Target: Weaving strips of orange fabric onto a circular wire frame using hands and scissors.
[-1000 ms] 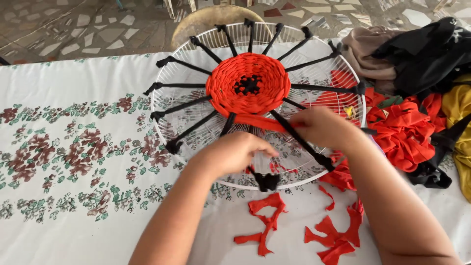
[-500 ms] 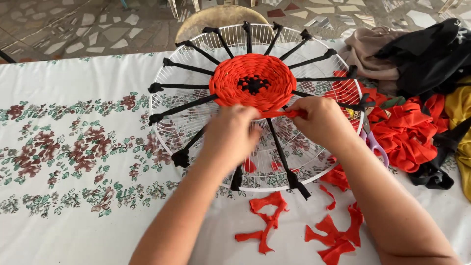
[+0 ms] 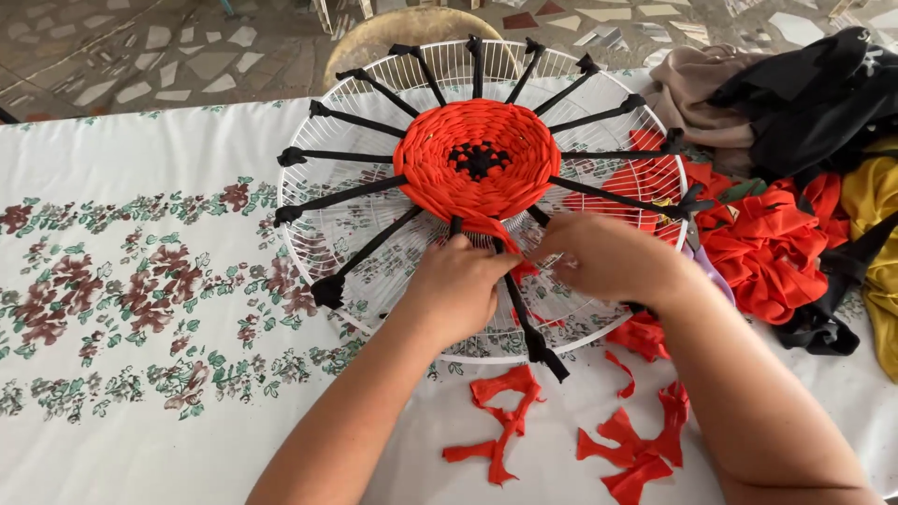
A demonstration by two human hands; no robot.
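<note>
A round white wire fan guard (image 3: pixel 355 234) lies on the table with black fabric strips (image 3: pixel 346 196) tied across it like spokes. A red woven fabric disc (image 3: pixel 477 173) fills its centre. My left hand (image 3: pixel 458 285) presses on the near edge of the red weave, fingers curled on the red fabric strip (image 3: pixel 486 229) by a black spoke. My right hand (image 3: pixel 608 257) is right beside it, fingers pinched on the same red strip just under the disc.
Red fabric scraps (image 3: pixel 505 421) lie on the white flowered tablecloth (image 3: pixel 140 309) near me. A heap of red cloth (image 3: pixel 767 243), black cloth (image 3: pixel 814 93), beige and yellow cloth sits at the right. A chair back (image 3: pixel 421 28) stands beyond the table.
Both hands moved up to the near edge of the red disc and closer together. The red strip was drawn in against the weave, and the guard has turned a little.
</note>
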